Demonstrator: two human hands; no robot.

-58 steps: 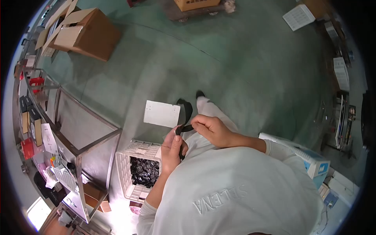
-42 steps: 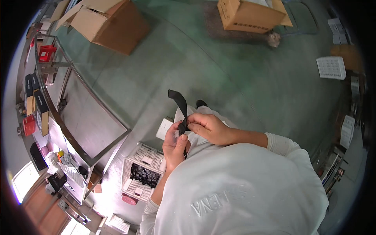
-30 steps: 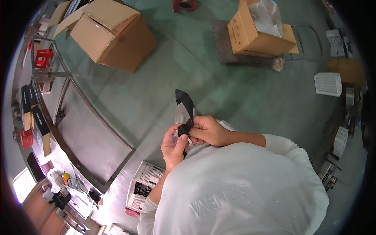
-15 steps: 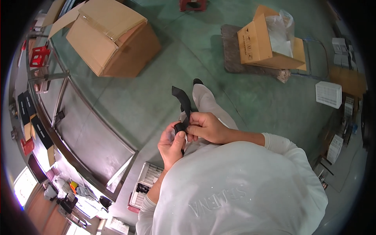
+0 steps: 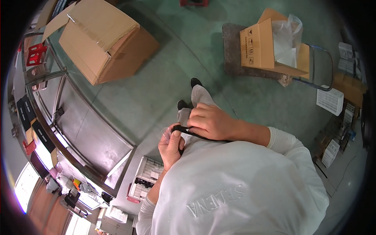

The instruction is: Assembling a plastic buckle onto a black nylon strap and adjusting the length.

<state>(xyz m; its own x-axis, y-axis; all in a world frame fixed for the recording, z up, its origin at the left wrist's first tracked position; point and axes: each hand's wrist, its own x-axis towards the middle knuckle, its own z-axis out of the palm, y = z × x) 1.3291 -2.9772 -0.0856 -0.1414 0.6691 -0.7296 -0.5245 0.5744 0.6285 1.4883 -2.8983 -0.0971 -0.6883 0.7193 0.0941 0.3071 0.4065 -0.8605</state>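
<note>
A black strap (image 5: 203, 137) stretches between my two hands, in front of my white top. My left hand (image 5: 170, 148) pinches one part of it, the thumb pressed on a dark fold. Something clear, like thin plastic, shows beside those fingers; what it is I cannot make out. To the right, my right hand (image 5: 211, 120) is closed with curled fingers on the strap, knuckles upward. A length of the strap runs below that hand toward my right wrist, and a short dark end hangs under my left thumb.
A large cardboard box (image 5: 92, 37) stands on the floor at the far left. Far right, an open carton (image 5: 256, 45) with a plastic liner rests on a flat trolley (image 5: 232, 51). A metal-framed table (image 5: 92, 129) is at left, and a white basket (image 5: 150, 168) beside my left arm.
My right hand has risen and turned knuckles-up. The strap's loose end, which stuck out away from me, now lies across toward my right wrist. My left hand stays nearly in place.
</note>
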